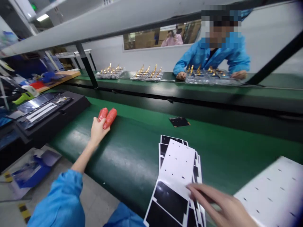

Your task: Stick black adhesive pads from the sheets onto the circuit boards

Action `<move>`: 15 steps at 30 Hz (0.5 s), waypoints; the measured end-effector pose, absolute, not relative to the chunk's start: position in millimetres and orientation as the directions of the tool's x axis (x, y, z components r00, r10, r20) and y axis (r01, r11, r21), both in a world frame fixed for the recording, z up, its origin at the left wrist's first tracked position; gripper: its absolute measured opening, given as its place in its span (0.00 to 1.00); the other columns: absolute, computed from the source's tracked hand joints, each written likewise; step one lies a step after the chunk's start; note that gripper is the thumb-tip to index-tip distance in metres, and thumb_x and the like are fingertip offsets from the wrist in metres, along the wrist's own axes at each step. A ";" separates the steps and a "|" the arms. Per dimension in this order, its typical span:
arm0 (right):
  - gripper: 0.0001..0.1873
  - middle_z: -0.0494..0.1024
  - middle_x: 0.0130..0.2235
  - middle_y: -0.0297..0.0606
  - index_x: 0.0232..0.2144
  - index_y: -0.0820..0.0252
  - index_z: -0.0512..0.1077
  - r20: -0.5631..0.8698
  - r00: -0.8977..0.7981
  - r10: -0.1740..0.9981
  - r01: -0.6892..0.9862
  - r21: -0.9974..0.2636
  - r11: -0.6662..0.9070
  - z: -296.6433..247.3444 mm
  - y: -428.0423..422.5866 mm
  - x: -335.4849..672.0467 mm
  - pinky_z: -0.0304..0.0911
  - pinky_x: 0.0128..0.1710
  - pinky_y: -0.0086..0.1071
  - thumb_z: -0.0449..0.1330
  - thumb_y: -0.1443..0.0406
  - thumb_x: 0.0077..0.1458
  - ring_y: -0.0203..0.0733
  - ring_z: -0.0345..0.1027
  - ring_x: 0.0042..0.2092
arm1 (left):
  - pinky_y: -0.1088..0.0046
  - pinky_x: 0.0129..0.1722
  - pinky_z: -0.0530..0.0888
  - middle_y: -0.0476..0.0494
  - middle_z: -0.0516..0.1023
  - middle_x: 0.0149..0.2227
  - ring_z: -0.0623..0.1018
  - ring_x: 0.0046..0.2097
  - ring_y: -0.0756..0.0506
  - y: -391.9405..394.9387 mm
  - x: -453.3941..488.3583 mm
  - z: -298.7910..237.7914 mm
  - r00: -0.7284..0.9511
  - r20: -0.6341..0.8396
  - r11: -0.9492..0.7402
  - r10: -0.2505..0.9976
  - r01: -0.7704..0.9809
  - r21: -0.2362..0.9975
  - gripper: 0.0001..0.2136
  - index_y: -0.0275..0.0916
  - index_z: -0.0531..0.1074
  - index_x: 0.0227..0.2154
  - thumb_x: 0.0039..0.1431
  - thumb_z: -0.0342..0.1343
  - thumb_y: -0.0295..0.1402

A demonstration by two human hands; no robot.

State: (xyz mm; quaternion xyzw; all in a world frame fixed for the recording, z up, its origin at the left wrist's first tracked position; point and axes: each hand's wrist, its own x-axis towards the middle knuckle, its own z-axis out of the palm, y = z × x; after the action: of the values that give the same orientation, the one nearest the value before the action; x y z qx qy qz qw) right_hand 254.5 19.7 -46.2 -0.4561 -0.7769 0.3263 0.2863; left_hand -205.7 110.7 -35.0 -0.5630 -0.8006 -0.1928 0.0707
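White backing sheets (177,167) printed with black pads are lying fanned across the green conveyor belt (127,157) just in front of me, and my right hand (220,205) is stretching over their lower edge, fingers straight and close together, touching the stack rather than clamping it. My left hand (97,131) is curling around two red rubbery pieces (108,117) out on the belt; it looks closed on them, though I cannot tell whether I am gripping them or wearing them on my fingertips. A loose black piece (179,122) with an orange edge is lying on the belt beyond the sheets, and another white sheet (270,192) is sitting off to my right. Across from me, a co-worker in a blue smock (213,55) is leaning over trays of gold-coloured parts (148,74) on the upper green belt (189,90), both hands at a tray. A black fixture (40,110) is standing to my left. I am finding no brand, label or writing that I can read anywhere.
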 end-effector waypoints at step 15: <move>0.31 0.82 0.45 0.43 0.57 0.57 0.68 -0.278 -0.508 0.816 -0.293 -0.834 -0.467 -37.9 80.3 127.8 0.76 0.44 0.35 0.58 0.46 0.59 0.43 0.79 0.41 | 0.65 0.41 0.72 0.40 0.68 0.42 0.69 0.41 0.42 48.6 -12.4 -47.3 0.277 0.699 -0.580 0.659 0.779 0.238 0.12 0.40 0.66 0.33 0.55 0.65 0.37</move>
State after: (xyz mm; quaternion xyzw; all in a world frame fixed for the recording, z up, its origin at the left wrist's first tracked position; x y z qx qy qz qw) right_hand 127.8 80.3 -37.9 -0.3474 -0.3759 0.7827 0.3542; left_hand -12.4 48.6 -47.3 -0.7955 -0.4520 -0.3965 0.0756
